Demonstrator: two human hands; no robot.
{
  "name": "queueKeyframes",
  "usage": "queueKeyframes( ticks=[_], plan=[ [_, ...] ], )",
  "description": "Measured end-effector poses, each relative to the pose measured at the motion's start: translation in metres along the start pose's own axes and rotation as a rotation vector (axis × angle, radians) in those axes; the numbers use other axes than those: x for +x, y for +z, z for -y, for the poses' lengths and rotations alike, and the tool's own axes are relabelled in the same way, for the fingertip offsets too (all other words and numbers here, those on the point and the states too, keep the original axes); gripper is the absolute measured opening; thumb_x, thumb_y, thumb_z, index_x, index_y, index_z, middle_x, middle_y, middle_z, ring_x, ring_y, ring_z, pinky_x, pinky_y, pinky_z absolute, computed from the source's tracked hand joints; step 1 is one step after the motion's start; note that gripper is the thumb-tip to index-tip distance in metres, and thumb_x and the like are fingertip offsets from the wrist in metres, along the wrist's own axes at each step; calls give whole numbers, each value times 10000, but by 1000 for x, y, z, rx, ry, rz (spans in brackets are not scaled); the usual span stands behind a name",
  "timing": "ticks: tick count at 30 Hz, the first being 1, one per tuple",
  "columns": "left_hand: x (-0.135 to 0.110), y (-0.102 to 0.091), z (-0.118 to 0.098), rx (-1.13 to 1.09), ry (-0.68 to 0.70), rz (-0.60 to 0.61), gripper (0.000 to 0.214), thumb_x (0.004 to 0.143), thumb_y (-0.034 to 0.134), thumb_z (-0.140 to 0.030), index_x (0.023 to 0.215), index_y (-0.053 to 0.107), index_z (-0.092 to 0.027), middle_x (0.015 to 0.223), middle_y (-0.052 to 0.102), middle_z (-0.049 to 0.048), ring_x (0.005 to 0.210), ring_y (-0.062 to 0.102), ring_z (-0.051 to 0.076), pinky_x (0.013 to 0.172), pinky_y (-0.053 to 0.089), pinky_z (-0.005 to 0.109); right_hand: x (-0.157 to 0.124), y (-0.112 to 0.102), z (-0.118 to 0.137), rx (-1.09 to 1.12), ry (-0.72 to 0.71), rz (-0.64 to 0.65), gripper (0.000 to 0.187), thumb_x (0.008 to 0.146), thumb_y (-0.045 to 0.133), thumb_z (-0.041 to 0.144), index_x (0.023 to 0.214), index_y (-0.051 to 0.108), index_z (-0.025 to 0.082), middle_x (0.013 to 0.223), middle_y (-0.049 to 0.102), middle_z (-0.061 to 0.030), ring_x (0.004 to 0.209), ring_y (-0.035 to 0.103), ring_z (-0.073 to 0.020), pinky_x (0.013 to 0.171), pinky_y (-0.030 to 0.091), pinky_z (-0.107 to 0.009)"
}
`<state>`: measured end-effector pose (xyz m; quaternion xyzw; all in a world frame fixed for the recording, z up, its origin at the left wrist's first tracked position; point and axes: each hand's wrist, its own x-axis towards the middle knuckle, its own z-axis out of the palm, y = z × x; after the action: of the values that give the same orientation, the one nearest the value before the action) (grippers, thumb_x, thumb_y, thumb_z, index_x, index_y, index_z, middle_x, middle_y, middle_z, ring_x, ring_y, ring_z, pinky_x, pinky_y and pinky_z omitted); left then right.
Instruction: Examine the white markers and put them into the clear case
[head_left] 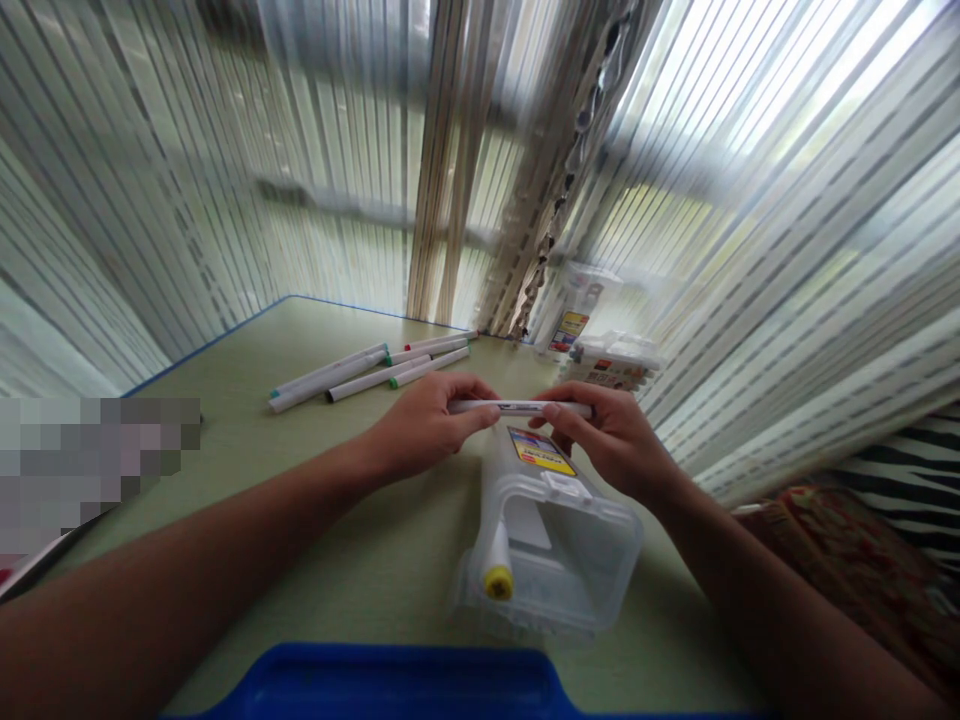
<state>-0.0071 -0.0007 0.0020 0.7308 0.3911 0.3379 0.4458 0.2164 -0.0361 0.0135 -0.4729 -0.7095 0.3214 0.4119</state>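
A white marker (pixel 517 408) lies level between my two hands, above the far end of a clear plastic case. My left hand (pixel 431 420) pinches its left end, and my right hand (pixel 611 430) pinches its right end. Dark print shows on the barrel between the thumbs. Below, the clear plastic case (pixel 615 515) lies on its side with its open end toward me and a yellow and blue label on top. One marker with a yellow cap (pixel 498 582) rests inside it. Several white markers (pixel 330 375) with teal, green, red and black ends lie loose beyond my left hand.
The pale green table (pixel 247 500) has a blue rim, with a blue tray-like edge (pixel 412 680) nearest me. Another clear case (pixel 570 320) and a filled marker box (pixel 611 360) stand at the back right. Striped curtains (pixel 337 150) hang behind. Patterned fabric (pixel 847 560) is at right.
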Motion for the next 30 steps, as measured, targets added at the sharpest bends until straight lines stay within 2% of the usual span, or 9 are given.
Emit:
queueKeyframes(
  ticks=[30],
  plan=[
    [0,0,3,-14,2,5,271,833,650,-355,951,720,-121,536,513,-50,464,446,94,441,323,200,1,1,1,-2,-28,1,212,899,653,326,899,722,126,732,736,-54,500,619,-103,452,511,-197]
  ],
)
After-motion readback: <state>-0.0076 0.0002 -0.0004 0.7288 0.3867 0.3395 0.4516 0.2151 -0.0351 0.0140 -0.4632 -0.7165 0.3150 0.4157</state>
